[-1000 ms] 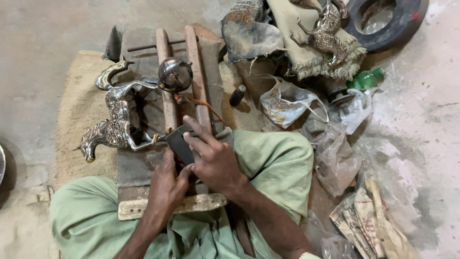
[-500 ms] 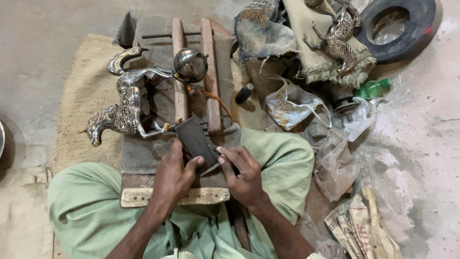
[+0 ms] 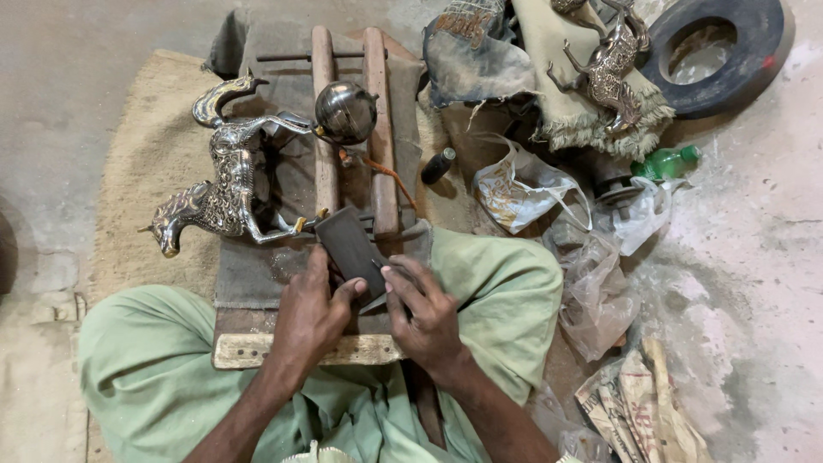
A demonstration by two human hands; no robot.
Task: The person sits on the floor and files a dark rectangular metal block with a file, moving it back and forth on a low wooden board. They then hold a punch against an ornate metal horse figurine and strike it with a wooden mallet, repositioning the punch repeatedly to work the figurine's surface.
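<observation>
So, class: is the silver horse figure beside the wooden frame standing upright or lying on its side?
Lying on its side: the horse figure rests flat on the mat, legs pointing sideways toward the wooden frame.

The lower end of the dark flat block (image 3: 350,249) disappears under both hands, so whatever the right hand (image 3: 429,313) presses against it can't be made out. The black ring (image 3: 718,53) and second metal figure (image 3: 607,69) run off the top edge.
</observation>
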